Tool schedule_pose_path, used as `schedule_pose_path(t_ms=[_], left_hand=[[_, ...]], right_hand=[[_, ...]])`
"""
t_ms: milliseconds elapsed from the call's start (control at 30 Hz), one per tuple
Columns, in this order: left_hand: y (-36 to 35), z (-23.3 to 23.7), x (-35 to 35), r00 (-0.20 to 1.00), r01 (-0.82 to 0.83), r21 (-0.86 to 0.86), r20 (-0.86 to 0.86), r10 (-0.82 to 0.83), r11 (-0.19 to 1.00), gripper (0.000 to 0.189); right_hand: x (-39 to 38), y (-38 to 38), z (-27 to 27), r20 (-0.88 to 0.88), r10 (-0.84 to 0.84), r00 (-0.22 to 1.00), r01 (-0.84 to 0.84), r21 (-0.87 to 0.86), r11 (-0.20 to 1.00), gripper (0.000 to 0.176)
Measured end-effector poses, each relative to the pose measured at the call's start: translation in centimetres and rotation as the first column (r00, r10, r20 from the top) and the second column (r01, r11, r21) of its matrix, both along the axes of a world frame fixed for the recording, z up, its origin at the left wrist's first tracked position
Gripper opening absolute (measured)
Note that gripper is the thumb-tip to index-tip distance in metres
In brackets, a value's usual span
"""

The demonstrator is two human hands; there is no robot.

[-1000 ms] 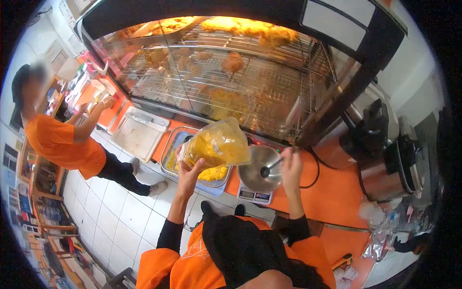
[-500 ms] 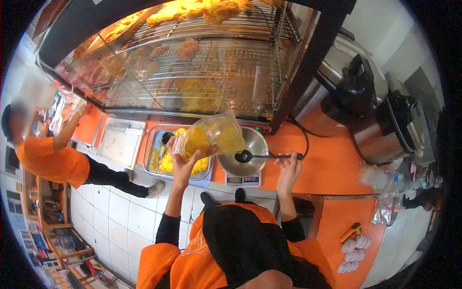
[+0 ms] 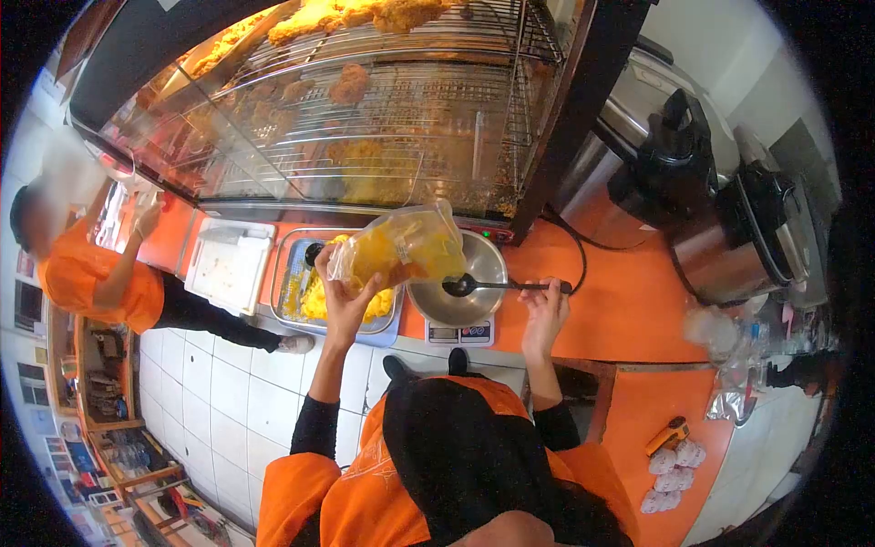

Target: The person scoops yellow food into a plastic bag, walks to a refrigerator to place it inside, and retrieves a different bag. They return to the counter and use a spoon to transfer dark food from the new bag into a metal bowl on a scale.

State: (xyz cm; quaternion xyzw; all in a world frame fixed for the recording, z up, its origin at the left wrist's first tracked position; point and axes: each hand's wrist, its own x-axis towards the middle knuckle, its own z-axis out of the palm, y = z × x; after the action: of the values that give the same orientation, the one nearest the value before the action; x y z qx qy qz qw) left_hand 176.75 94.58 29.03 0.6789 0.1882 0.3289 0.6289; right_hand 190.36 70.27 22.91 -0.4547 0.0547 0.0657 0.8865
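Far left: co-worker [image 3: 105,283], gloved hand [image 3: 148,219] now bent in closer to the body than in the previous frame. White tray [image 3: 228,269] sits along the front edge of the orange bench [image 3: 606,314]; metal tray [image 3: 290,319] with yellow food [image 3: 314,299] comes next, also at that edge.

Left hand [image 3: 344,305]: raised over the metal tray's right part, wrist below, fingers and thumb closed round the near end of a clear plastic bag [image 3: 401,248] with yellow contents. Bag slants up to the right, its far end over the left side of the steel bowl [image 3: 454,314].

Bowl rests on scale [image 3: 445,334], at the bench's front edge. Black spoon [image 3: 460,285]: handle steep one second ago, now nearly level, head over the bowl close to the bag; contact cannot be told.

Right hand [image 3: 545,314]: right of the bowl, fingertips pinching the handle's end, forearm rising from below.

Scale markings and shirt print [image 3: 374,454]: visible, illegible.
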Motion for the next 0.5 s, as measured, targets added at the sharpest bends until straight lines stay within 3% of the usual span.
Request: schedule_pose_path(t_ms=[200,300,500], left_hand=[[0.4,-0.8,-0.1,1.0,0.013,-0.083,0.009,-0.012,0.996,0.071],[0.8,-1.6,-0.1,1.0,-0.015,-0.007,0.003,0.015,1.0,0.071],[0.9,-1.1,-0.3,0.999,-0.032,-0.017,-0.042,0.031,0.999,0.07]], right_hand=[[-0.1,0.2,0.7,-0.025,-0.022,0.999,0.022,0.012,1.0,0.024],[0.1,0.3,0.4,0.009,-0.033,0.999,0.033,0.019,0.999,0.025],[-0.1,0.4,1.1,0.021,-0.032,0.999,0.033,-0.009,0.999,0.023]])
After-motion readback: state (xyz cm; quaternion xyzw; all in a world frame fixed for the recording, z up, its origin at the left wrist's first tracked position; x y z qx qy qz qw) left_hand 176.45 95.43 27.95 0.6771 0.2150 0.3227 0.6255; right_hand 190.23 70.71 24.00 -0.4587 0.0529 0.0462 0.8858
